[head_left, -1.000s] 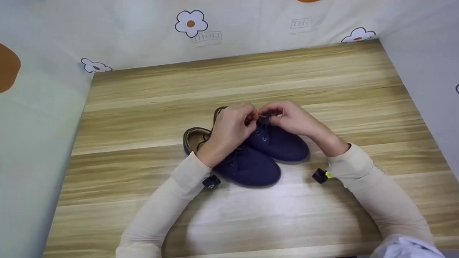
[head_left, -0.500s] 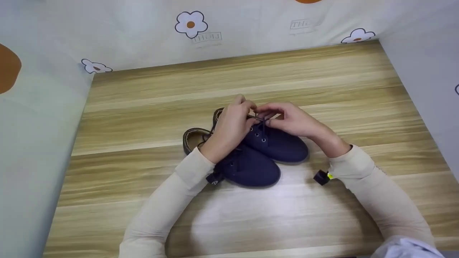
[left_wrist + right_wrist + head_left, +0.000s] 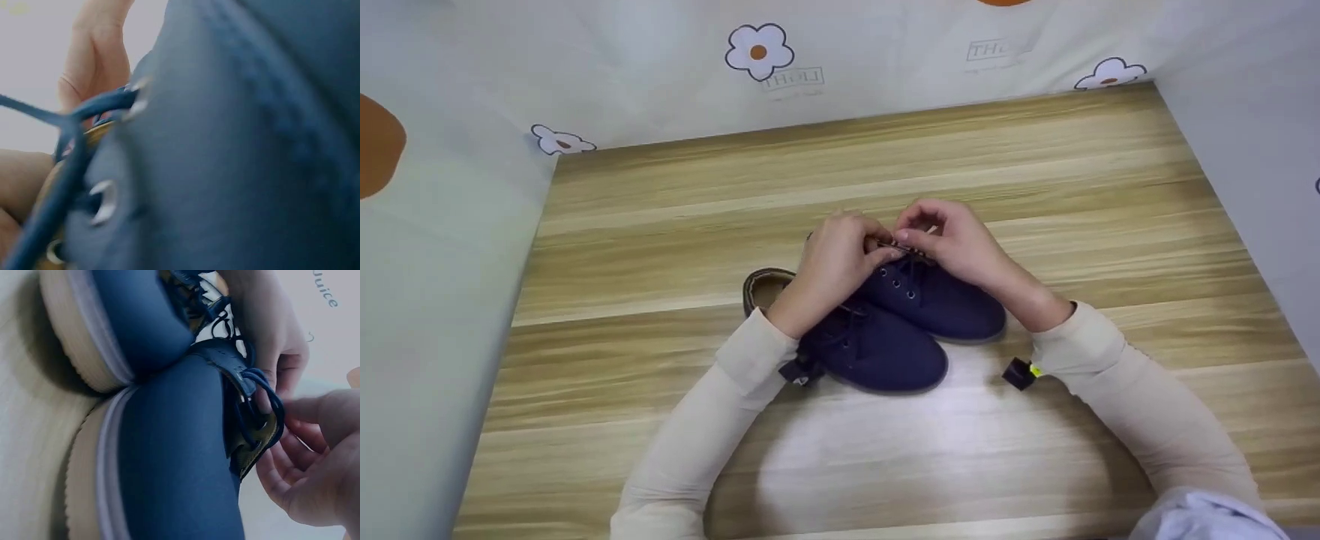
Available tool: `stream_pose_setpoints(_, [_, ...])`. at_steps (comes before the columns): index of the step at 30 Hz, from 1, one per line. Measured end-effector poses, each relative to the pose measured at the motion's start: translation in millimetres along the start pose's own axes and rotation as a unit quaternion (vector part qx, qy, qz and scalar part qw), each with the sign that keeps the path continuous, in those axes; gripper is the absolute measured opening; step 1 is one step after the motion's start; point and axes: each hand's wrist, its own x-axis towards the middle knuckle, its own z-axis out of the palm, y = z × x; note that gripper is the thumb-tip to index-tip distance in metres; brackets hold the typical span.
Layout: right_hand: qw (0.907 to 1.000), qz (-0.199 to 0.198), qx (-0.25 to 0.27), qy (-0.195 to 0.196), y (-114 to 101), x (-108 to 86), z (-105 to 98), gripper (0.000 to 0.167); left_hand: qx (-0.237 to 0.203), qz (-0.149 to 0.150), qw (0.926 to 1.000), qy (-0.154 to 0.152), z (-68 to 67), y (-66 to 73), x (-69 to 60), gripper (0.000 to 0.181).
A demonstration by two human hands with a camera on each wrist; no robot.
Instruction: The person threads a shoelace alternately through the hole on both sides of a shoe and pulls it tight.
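Observation:
Two navy lace-up shoes stand side by side, toes toward the lower right: the far shoe (image 3: 956, 304) and the near shoe (image 3: 892, 356). My left hand (image 3: 840, 255) reaches over both and pinches a dark shoelace at the far shoe's lacing. Facing it, my right hand (image 3: 960, 240) pinches the lace with thumb and fingers. In the right wrist view, the lace (image 3: 274, 396) curves in loops over the tongue (image 3: 253, 453) between the two hands. A blue shoe upper (image 3: 191, 157), metal eyelets (image 3: 105, 202) and a lace (image 3: 50, 216) fill the left wrist view.
The shoes stand on a wood-grain table (image 3: 660, 225). Pale flower-printed sheeting (image 3: 885, 45) encloses its back and sides. A small black wrist camera (image 3: 1020, 373) hangs under the right sleeve; another black wrist camera (image 3: 801, 370) sits beside the near shoe.
A lace stretched between the hands half a second ago; now the fingertips are closer together. My right hand has shifted slightly left and up. The shoes stay nearly in place.

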Motion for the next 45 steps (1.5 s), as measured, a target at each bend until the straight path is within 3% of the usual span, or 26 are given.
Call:
stream_pose_setpoints(3, [0.995, -0.021, 0.094, 0.026, -5.8, 0.5, -1.2, 0.008, -0.042, 0.001, 0.9987, -0.028, -7.8, -3.5, -1.0, 0.02])
stream_pose_setpoints(6, [0.9793, -0.065, 0.19, 0.028, -17.7, -1.1, -4.1, 0.004, -0.071, 0.004, 0.9964, -0.045, -14.8, -7.9, -2.9, 0.023])
stream_pose_setpoints(10, [0.9651, -0.145, 0.215, 0.037, -40.4, -5.8, -10.2, 0.006, -0.086, 0.014, 0.9949, -0.051, -17.2, -12.1, -4.6, 0.025])
stream_pose_setpoints(12, [0.9674, -0.187, 0.166, 0.041, -47.5, -7.8, -13.4, 0.008, -0.089, 0.02, 0.9943, -0.054, -16.7, -13.6, -5.3, 0.024])
stream_pose_setpoints(14, [0.9725, -0.225, 0.041, 0.042, -47.7, -7.9, -16.0, 0.01, -0.093, 0.025, 0.9938, -0.055, -15.8, -15.1, -6.0, 0.023])
stream_pose_setpoints(15, [0.9693, -0.24, -0.037, 0.038, -45.6, -7.6, -16.6, 0.012, -0.096, 0.027, 0.9934, -0.056, -15.6, -15.9, -6.5, 0.022])
stream_pose_setpoints(17, [0.9459, -0.259, -0.194, 0.017, -37.1, -6.8, -16.6, 0.021, -0.102, 0.031, 0.9926, -0.058, -15.3, -17.0, -7.3, 0.023])
stream_pose_setpoints(19, [0.9164, -0.263, -0.301, -0.016, -26.7, -6.3, -15.5, 0.029, -0.105, 0.037, 0.992, -0.059, -15.1, -18.0, -8.1, 0.024])
stream_pose_setpoints(20, [0.9078, -0.256, -0.33, -0.036, -21.9, -6.4, -14.4, 0.031, -0.106, 0.04, 0.9918, -0.059, -15.0, -18.4, -8.5, 0.025])
stream_pose_setpoints(22, [0.9016, -0.237, -0.356, -0.066, -14.2, -6.6, -12.4, 0.028, -0.106, 0.046, 0.9916, -0.058, -14.9, -19.3, -9.4, 0.026])
stream_pose_setpoints(25, [0.902, -0.218, -0.366, -0.069, -8.8, -7.1, -10.6, 0.018, -0.102, 0.054, 0.9917, -0.056, -14.8, -20.0, -10.6, 0.028])
stream_pose_setpoints(28, [0.9054, -0.21, -0.367, -0.034, -8.8, -6.3, -9.5, 0.009, -0.1, 0.058, 0.9918, -0.054, -14.9, -20.7, -12.0, 0.03])
stream_pose_setpoints(32, [0.9286, -0.184, -0.32, 0.037, -15.4, -5.3, -9.6, 0.01, -0.102, 0.06, 0.9917, -0.051, -14.2, -21.6, -12.9, 0.032])
stream_pose_setpoints(35, [0.9514, -0.17, -0.241, 0.089, -23.9, -5.2, -11.1, 0.013, -0.104, 0.064, 0.9912, -0.051, -13.0, -21.9, -12.8, 0.033])
stream_pose_setpoints(38, [0.9651, -0.174, -0.143, 0.134, -33.2, -5.2, -13.0, 0.015, -0.103, 0.068, 0.9911, -0.05, -12.0, -22.2, -12.8, 0.032])
stream_pose_setpoints(41, [0.9666, -0.191, -0.038, 0.167, -42.3, -5.8, -13.9, 0.015, -0.1, 0.069, 0.9915, -0.046, -11.3, -22.6, -12.8, 0.032])
stream_pose_setpoints(45, [0.9597, -0.205, 0.091, 0.169, -51.0, -6.9, -14.7, 0.011, -0.102, 0.067, 0.9914, -0.046, -10.9, -22.8, -12.7, 0.034])
